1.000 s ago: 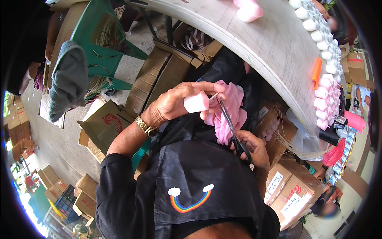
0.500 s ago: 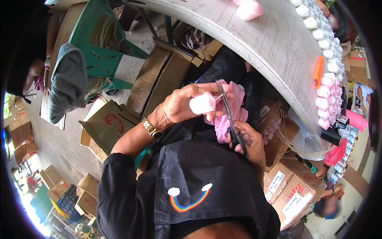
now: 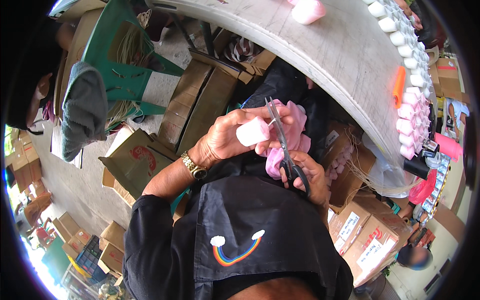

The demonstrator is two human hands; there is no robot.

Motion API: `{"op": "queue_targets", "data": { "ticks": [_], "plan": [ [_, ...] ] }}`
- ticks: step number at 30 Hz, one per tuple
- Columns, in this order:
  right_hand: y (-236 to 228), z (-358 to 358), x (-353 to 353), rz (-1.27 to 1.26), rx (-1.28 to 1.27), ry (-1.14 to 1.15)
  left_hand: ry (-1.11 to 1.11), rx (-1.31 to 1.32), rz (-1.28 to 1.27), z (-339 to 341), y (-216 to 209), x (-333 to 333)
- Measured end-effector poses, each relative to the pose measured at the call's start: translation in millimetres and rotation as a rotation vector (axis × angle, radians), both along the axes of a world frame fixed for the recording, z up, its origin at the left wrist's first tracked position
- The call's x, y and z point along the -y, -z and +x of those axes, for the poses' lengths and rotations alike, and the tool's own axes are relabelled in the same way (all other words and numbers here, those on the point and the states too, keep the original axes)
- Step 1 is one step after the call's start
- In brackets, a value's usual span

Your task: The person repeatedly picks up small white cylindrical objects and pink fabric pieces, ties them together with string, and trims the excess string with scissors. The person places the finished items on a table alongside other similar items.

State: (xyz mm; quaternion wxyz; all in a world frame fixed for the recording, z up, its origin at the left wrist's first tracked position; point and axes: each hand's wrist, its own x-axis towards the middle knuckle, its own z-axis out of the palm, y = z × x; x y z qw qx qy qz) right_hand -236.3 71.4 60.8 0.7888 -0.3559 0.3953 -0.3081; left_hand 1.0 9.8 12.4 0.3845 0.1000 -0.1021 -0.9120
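In my left hand (image 3: pixel 222 131) I hold a small pale-pink candle (image 3: pixel 251 132) on its side, fingers wrapped about it. Its short white wick (image 3: pixel 272 121) points right. My right hand (image 3: pixel 306 172) grips black-handled scissors (image 3: pixel 284 142), whose blades are slightly parted and reach up beside the wick. Whether the wick lies between the blades I cannot tell. A crumpled pink cloth (image 3: pixel 295 122) lies on my lap, behind both hands and partly hidden by them.
On the curved white table (image 3: pixel 330 55) stand a pink candle (image 3: pixel 308 11), rows of white candles (image 3: pixel 397 38), pink candles (image 3: pixel 406 125) and an orange tool (image 3: pixel 399 87). A carton of pink candles (image 3: pixel 352 167) is at right. A green chair (image 3: pixel 120 80) with a grey towel (image 3: pixel 85 107) is at left.
My right hand and the scissors have shifted slightly left, and the blades stand a little steeper. The candle remains in my left hand. The view has turned slightly.
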Motion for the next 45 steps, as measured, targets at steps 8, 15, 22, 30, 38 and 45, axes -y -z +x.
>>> {"op": "queue_targets", "data": {
  "ticks": [8, 15, 22, 30, 38, 45],
  "plan": [
    [-48, -12, 18, -0.481, -0.595, 0.088, -0.021, 0.066, -0.096, 3, 8, -3],
    [-76, -23, 131, -1.392, -1.497, 0.314, 0.045, 0.21, -0.243, -4, 0, 1],
    [-60, 27, 91, -1.43, -0.964, -0.082, 0.049, 0.147, -0.106, -5, 6, -2],
    [-32, 40, 62, -1.235, -0.725, -0.064, 0.089, 0.218, -0.031, -8, 9, -2],
    [-114, -93, 157, -1.461, -1.596, 0.563, -0.091, 0.976, -0.601, -12, -9, -3],
    [-94, -172, 250, -1.03, -2.043, 0.237, -0.149, 1.265, -0.888, -11, -19, -5]
  ]
}}
